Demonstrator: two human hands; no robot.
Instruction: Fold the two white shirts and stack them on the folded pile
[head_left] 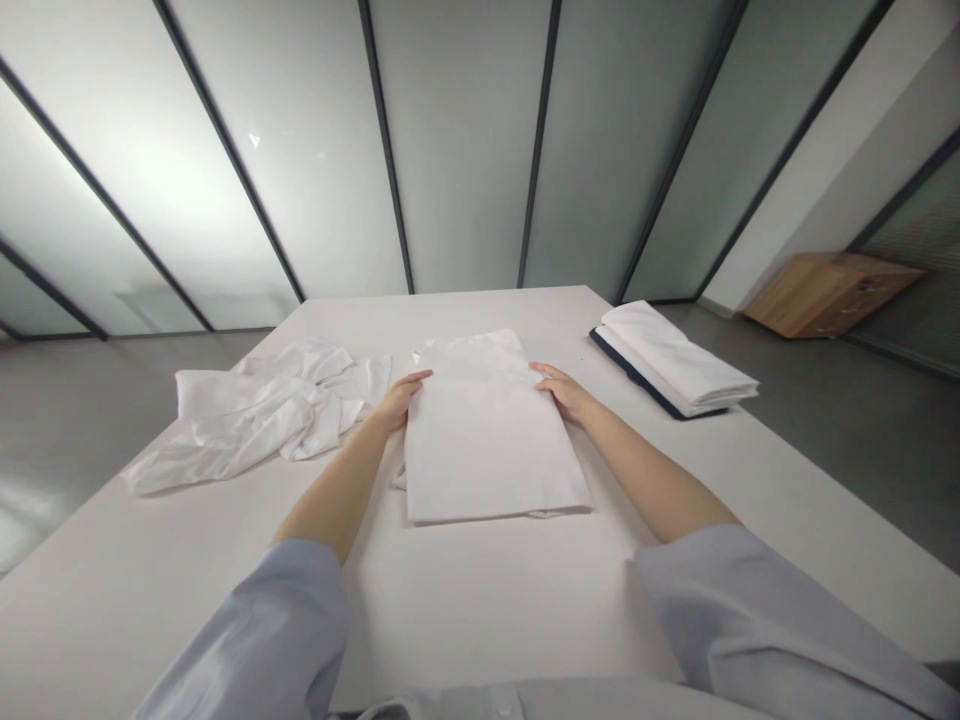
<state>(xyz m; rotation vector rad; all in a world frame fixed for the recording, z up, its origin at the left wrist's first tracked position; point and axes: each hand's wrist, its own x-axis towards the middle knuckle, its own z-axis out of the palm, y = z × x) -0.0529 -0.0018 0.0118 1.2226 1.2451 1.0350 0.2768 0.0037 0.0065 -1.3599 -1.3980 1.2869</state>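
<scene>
A folded white cloth (491, 450) lies flat in front of me in a neat, upright rectangle, its near edge straight and its far end slightly wrinkled. At its left side my left hand (401, 402) grips the edge, with a fingertip resting on top. My right hand (566, 394) holds the opposite side at about the same height, two fingertips showing over the edge. The other fingers of both hands are partly hidden. A small loose bit of white fabric pokes out under the cloth's lower left side.
Crumpled white fabric (262, 410) is heaped on the left of the white table (495, 610). Towards the right edge, folded white cloths (679, 355) are stacked on a dark flat item (637, 378). Frosted glass panels (465, 150) stand behind; a wooden cabinet (817, 290) is on the floor.
</scene>
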